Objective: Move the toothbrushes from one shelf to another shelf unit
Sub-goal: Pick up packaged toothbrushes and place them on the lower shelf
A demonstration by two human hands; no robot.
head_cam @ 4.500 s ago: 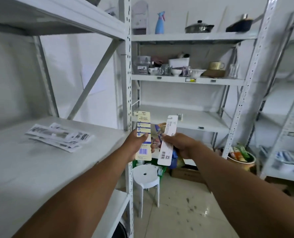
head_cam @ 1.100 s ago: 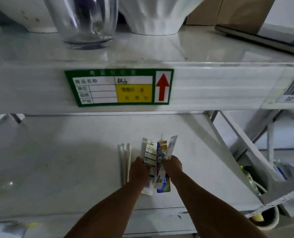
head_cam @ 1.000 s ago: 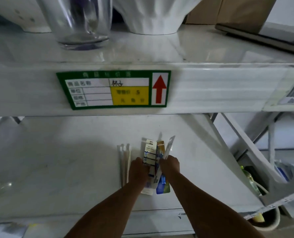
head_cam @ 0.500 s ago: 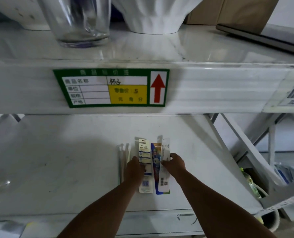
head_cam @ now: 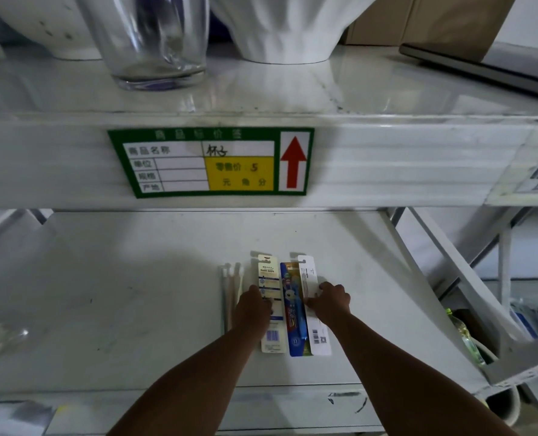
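Three toothbrush packs lie flat, side by side, on the lower white shelf (head_cam: 120,294): a cream pack (head_cam: 269,272), a blue pack (head_cam: 293,313) and a white pack (head_cam: 309,273) overlapping the blue one's right edge. My left hand (head_cam: 252,309) rests with its fingers on the cream pack. The fingers of my right hand (head_cam: 330,302) pinch the white pack's right edge. Just left of my left hand lie a few slim white toothbrushes (head_cam: 228,278), parallel to the packs.
The upper shelf's front beam carries a green price label (head_cam: 211,162) close overhead. On that shelf stand a clear glass (head_cam: 154,39) and a white bowl (head_cam: 280,26). A diagonal brace (head_cam: 434,262) bounds the lower shelf's right side; a plastic bottle (head_cam: 462,338) shows below it.
The packs were held tilted up together half a second to a second ago; now they lie flat and spread apart on the lower shelf, with my hands farther apart.
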